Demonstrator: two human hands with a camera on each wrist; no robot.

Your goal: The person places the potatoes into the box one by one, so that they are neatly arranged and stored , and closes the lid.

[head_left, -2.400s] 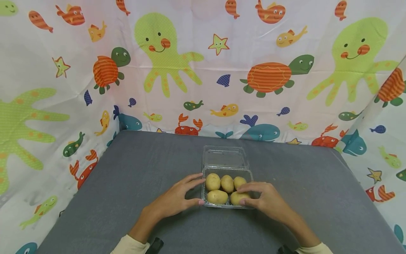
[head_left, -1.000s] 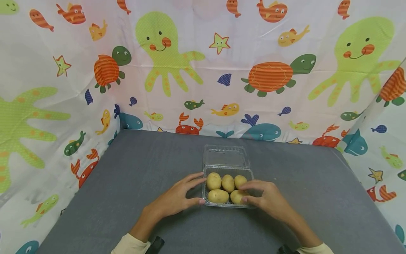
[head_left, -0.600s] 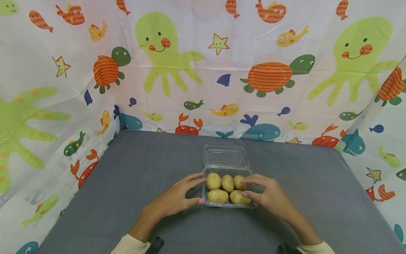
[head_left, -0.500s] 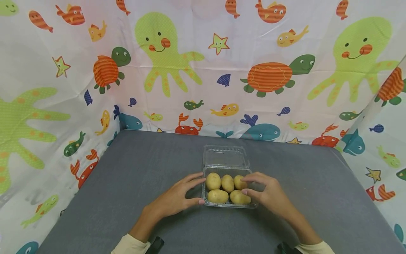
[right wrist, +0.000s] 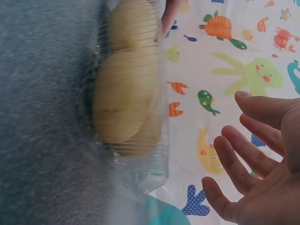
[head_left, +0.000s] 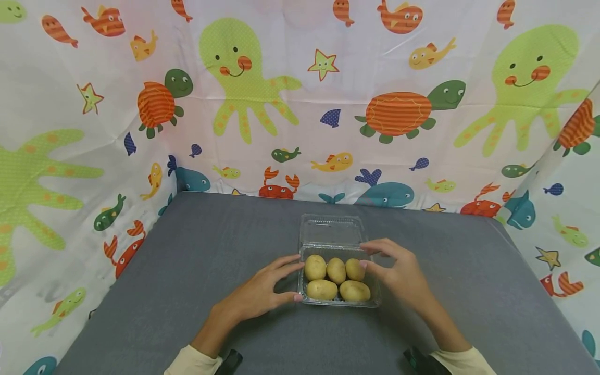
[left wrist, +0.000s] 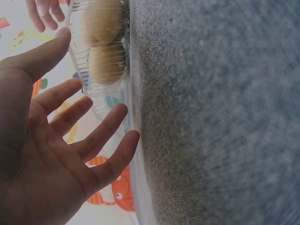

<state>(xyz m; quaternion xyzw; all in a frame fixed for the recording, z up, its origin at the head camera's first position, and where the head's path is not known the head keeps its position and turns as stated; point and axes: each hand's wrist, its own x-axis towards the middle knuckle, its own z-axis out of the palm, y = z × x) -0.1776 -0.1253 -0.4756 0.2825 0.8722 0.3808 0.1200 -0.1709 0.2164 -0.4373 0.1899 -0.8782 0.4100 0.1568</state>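
A clear plastic clamshell container (head_left: pixel 337 304) lies on the table with its lid (head_left: pixel 333 232) folded back. Several potatoes sit inside in two rows, among them a front left potato (head_left: pixel 322 290) and a front right potato (head_left: pixel 354 291). My left hand (head_left: pixel 260 294) is at the container's left side, thumb and fingertips right at the rim, fingers spread. In the left wrist view its thumb and index fingertips meet the clear wall. My right hand (head_left: pixel 400 268) hovers by the right rear corner, fingers extended. The right wrist view shows that hand (right wrist: pixel 262 159) holding nothing, apart from the container.
A grey cloth-covered table (head_left: pixel 225 234) surrounds the container. A white curtain (head_left: pixel 290 172) printed with sea animals rises behind the table and along both sides.
My right hand has risen off the front right potato and moved back toward the container's rear right corner. The potatoes and my left hand have stayed in place.
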